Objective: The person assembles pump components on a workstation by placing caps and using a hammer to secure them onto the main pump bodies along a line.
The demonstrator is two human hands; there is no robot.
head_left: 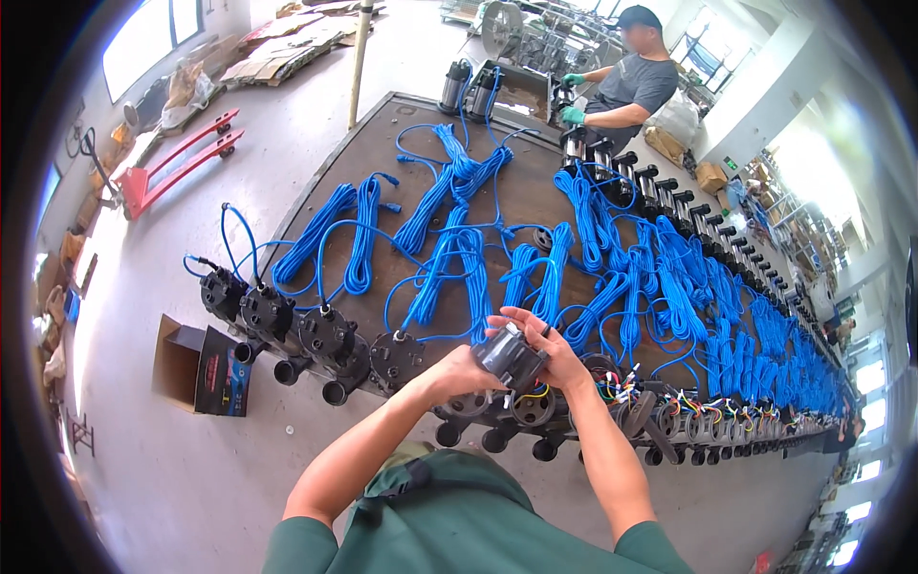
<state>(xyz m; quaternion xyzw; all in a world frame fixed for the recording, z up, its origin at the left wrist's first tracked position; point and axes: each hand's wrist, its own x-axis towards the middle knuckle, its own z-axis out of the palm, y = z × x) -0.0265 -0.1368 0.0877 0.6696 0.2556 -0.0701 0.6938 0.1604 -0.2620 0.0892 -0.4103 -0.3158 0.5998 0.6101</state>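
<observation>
Between my two hands I hold a dark grey round pump cover [510, 360] above the near edge of the workbench. My left hand [463, 371] grips its left side, with the fingers partly hidden behind it. My right hand [555, 349] wraps round its right and far side. Just below it, an open pump body [532, 407] shows coloured wires. To the left stand several pumps with black covers fitted, the nearest being a covered pump [397, 360]. Bundled blue cables [473, 287] lie beyond my hands.
The dark workbench [335, 206] carries many cable bundles. Along its near edge a row of open pumps [708, 421] runs right. Across the bench a person [631, 86] in green gloves handles a pump. An open cardboard box [225, 373] and a red pallet truck [172, 172] are at left.
</observation>
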